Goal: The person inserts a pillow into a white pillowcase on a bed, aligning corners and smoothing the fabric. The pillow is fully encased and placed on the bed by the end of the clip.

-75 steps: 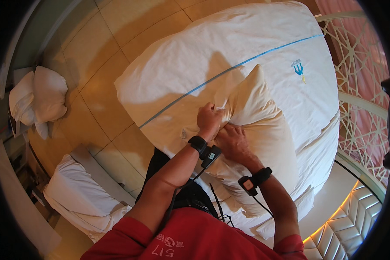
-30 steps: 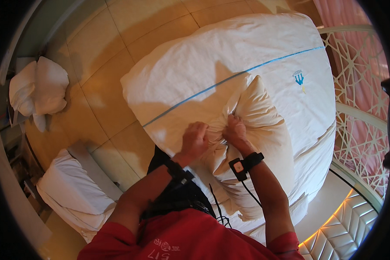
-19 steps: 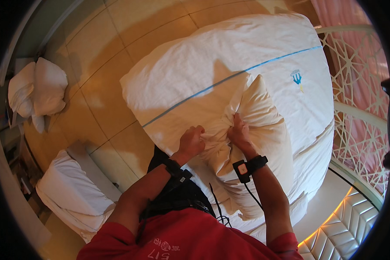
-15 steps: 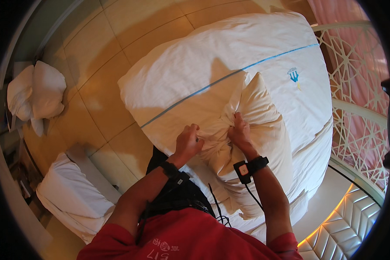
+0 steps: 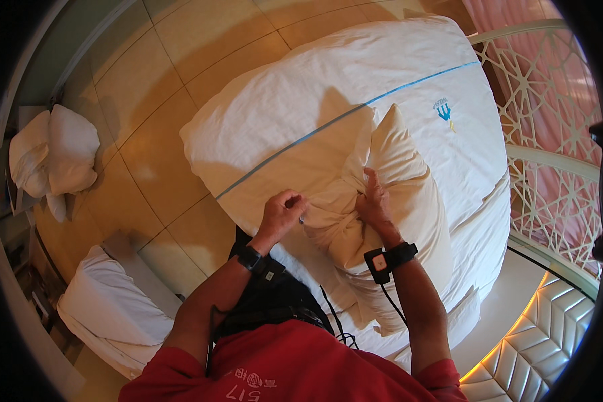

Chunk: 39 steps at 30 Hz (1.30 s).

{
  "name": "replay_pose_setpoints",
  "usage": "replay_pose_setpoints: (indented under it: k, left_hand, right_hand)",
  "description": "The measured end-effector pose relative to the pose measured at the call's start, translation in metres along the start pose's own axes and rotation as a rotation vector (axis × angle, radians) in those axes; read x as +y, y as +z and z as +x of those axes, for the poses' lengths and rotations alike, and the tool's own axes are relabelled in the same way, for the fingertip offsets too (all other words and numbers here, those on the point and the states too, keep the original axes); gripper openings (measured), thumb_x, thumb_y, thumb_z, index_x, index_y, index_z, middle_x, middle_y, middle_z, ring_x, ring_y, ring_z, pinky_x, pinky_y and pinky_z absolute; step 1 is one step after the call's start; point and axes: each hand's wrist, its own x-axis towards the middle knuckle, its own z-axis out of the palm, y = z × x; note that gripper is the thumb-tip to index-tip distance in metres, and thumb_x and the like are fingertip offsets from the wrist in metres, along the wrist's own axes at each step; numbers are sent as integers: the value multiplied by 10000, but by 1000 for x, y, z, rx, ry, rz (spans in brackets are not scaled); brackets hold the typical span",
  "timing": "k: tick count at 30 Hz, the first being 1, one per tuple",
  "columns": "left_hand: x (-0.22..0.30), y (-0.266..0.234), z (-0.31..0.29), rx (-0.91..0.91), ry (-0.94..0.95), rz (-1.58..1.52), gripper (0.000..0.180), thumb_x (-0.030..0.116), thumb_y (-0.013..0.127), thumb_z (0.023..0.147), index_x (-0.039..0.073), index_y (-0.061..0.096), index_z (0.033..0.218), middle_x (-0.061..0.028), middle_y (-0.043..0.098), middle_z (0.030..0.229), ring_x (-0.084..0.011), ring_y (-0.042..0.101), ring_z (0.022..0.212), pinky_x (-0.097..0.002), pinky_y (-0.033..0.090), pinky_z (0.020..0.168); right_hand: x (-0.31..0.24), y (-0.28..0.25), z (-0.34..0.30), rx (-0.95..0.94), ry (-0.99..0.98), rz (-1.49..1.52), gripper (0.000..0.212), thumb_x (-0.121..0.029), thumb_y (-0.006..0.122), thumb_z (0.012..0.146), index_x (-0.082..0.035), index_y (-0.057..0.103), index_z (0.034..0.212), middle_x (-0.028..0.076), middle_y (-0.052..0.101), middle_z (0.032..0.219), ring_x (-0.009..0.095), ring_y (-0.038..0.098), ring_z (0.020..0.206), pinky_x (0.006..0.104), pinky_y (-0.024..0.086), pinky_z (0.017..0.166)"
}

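Note:
A plump pillow (image 5: 415, 194) in a creased pale case lies tilted on the white duvet (image 5: 268, 127), in front of me. Its cloth bunches into folds between my hands. My right hand (image 5: 375, 204) presses on the gathered folds, index finger stretched forward and the other fingers curled into the cloth. At the pillow's left edge my left hand (image 5: 281, 213) is closed, thumb and fingers bent together. A small pale bit shows beneath its fingers, too small to name; whether the case's edge is in them is hidden.
A blue stripe (image 5: 328, 130) crosses the duvet. Pillows (image 5: 74, 147) are piled at the far left, and white bedding (image 5: 117, 298) lies on a seat at the near left. A lattice screen (image 5: 549, 100) and padded headboard (image 5: 549, 335) stand right. Tiled floor (image 5: 147, 120) runs along the left.
My left hand has shifted slightly left, its fingers more rounded. My right index finger has straightened away from the cloth. The pillow stays nearly where it was.

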Motion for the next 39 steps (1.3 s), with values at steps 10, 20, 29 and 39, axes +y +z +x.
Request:
replay_pose_setpoints:
  k: [10, 20, 29, 39]
  left_hand:
    - [15, -12, 29, -258, -172, 65, 153, 133, 667, 855, -19, 658, 839, -5, 615, 681, -79, 554, 615, -259, 457, 574]
    - [16, 25, 68, -305, 328, 699, 142, 168, 666, 766, 28, 675, 743, -157, 650, 714, -311, 624, 630, -363, 489, 595]
    - [-1, 9, 36, 19, 179, 568, 314, 266, 789, 738, 15, 609, 793, -157, 621, 679, -328, 635, 649, -387, 487, 563]
    - [-8, 15, 15, -97, 160, 406, 311, 173, 752, 716, 10, 639, 955, -147, 643, 775, -199, 624, 678, -321, 490, 629]
  right_hand:
    - [-12, -4, -2, -131, -126, -16, 360, 49, 500, 742, -100, 615, 1049, 184, 621, 960, 408, 595, 916, 453, 485, 774]
    - [-11, 4, -3, -121, -121, -27, 227, 22, 579, 738, -128, 599, 907, 117, 604, 863, 355, 588, 874, 435, 479, 740]
    - [-10, 9, -2, -118, -118, 12, 247, 21, 531, 734, -109, 607, 930, 161, 606, 889, 396, 594, 850, 460, 485, 729]
    - [-9, 11, -4, -137, -122, -58, 285, 1, 550, 743, -113, 614, 997, 155, 593, 923, 383, 568, 913, 443, 478, 777]
